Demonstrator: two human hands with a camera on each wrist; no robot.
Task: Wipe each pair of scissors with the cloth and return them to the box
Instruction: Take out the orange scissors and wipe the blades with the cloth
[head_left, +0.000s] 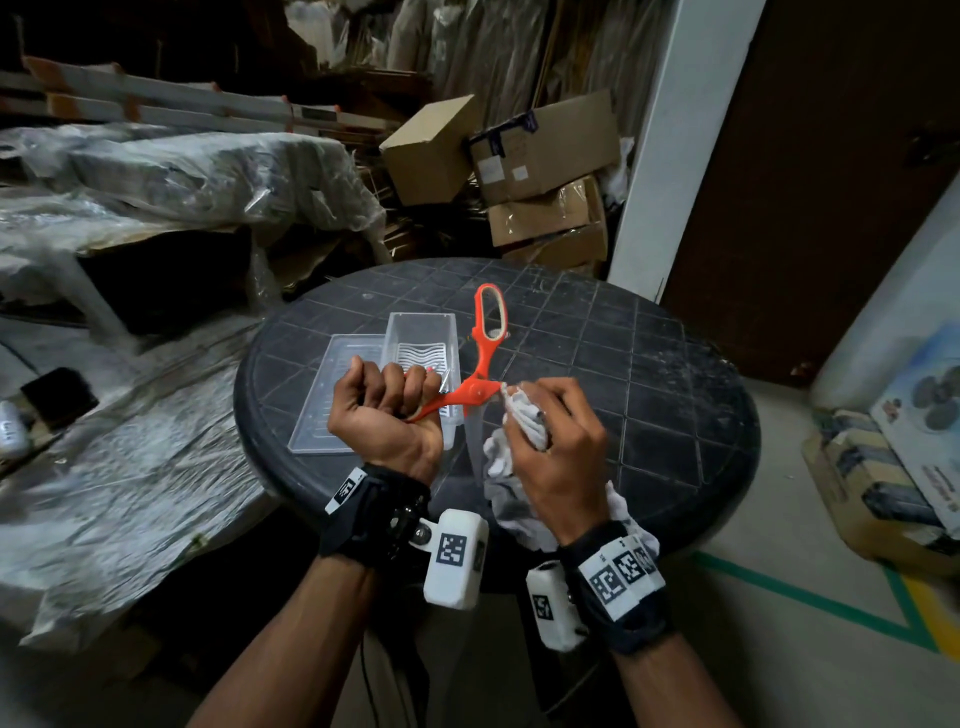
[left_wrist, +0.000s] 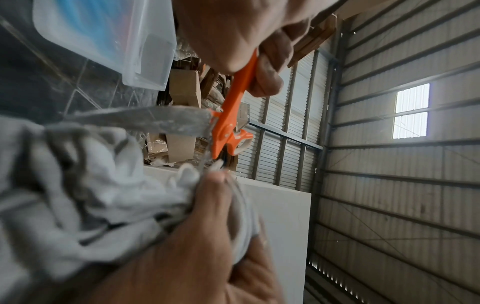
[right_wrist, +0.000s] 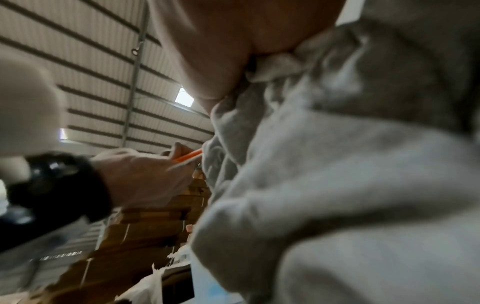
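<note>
one pair of orange-handled scissors (head_left: 470, 387) held spread wide above the round dark table (head_left: 649, 364), just in front of the clear plastic box (head_left: 397, 332). left hand (head_left: 387, 410) curled tight round the lower handle loop, far loop pointing up and away. right hand (head_left: 558, 441) bunching the white cloth (head_left: 519, 410) and pinching a fold of it onto one blade close to the pivot; other blade (left_wrist: 155, 121) bare, angled down toward the table, dull and speckled in the left wrist view. clear lid (head_left: 332, 395) lying flat beside the box on its left.

likely trouble from here: fingertips sliding along a sharp edge with only thin cloth between, should the fold slip or thin out; handles snapping together on the cloth and fingers if the left grip shifts; loose hanging cloth snagging on the free blade tip; box nudged off its spot on lowering the wide-spread scissors, so closing the blades first seems wise.

no brand legible on scissors, box or cloth. only square black-and-white marker patterns on the wrist bands (head_left: 626, 569); printing on cartons at right too small to read.
</note>
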